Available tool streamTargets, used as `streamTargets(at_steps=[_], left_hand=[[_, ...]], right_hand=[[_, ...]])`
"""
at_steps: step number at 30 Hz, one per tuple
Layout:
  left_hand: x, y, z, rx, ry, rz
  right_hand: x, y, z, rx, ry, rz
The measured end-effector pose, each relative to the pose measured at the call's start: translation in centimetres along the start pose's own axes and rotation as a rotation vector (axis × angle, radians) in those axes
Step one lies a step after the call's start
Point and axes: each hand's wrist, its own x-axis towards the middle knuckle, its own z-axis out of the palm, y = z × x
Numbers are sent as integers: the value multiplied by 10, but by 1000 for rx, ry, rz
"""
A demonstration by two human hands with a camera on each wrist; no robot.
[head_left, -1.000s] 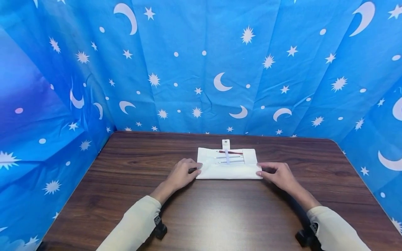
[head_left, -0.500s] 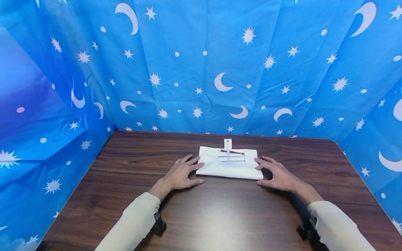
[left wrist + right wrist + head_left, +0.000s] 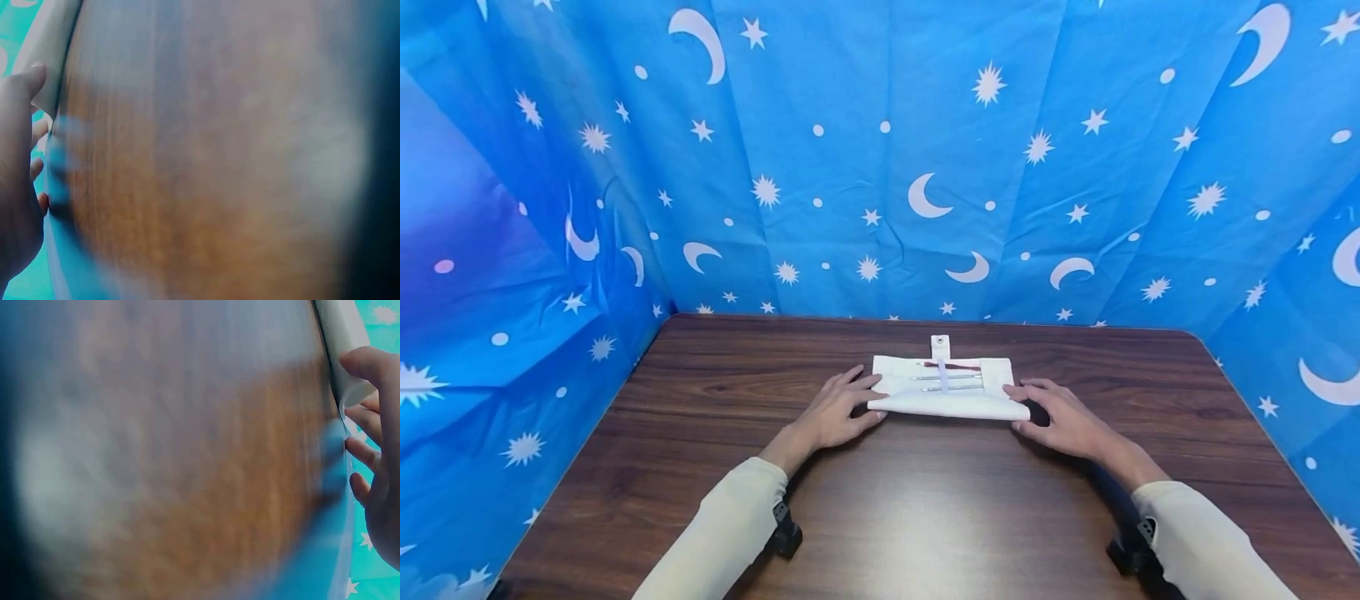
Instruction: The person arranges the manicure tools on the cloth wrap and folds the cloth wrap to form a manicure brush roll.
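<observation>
A white fabric tool roll (image 3: 951,407) lies near the back of the table, its near edge rolled into a tube. Slim silver tools (image 3: 951,388) and a reddish-brown one (image 3: 962,367) lie on its unrolled part, under a pale band. From its far side sticks a tab with a snap (image 3: 939,346). My left hand (image 3: 831,417) holds the tube's left end between thumb and fingers; my right hand (image 3: 1063,423) pinches the right end. In both wrist views a thumb presses the rolled tube (image 3: 342,337), while the other fingers reach past its end.
The dark wood-grain table (image 3: 925,508) stretches toward me and to both sides. Behind it hangs a blue curtain (image 3: 850,167) with moons and stars. Black cameras (image 3: 786,535) sit under both light sleeves (image 3: 722,525).
The tool roll's near edge has turned up and away from me, leaving a shorter front part. Both hands spread their fingers half a second ago; the thumbs have since come in against the tube.
</observation>
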Motion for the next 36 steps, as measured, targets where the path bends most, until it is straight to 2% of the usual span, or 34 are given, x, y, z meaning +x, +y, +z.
streamTargets(at_steps=[4,6,9,12,16,19,21,24,27,29,33,36], left_hand=[[-5,6,5,-142,97,-7],[-6,10,7,-225,161,-36],[-5,16,9,-291,242,-91],[-1,22,11,-247,282,-157],[7,27,14,-156,309,-259],[11,31,15,-170,356,-312],[13,35,14,-179,392,-288],[16,39,14,-114,385,-153],[20,44,15,7,304,11],[23,47,17,71,242,71],[27,50,20,118,180,95],[30,50,21,109,175,102]], right_hand=[[-2,-2,1,65,69,3],[-1,-4,1,138,89,19],[2,-9,-2,267,73,86],[7,-16,-6,313,22,169],[14,-22,-13,234,-59,249],[19,-19,-16,185,-103,259],[22,-11,-15,164,-114,248],[26,-11,-18,140,-112,291],[30,-23,-23,97,-67,348],[35,-31,-23,65,-5,331],[53,-46,-19,79,127,245],[73,-53,-10,191,172,247]])
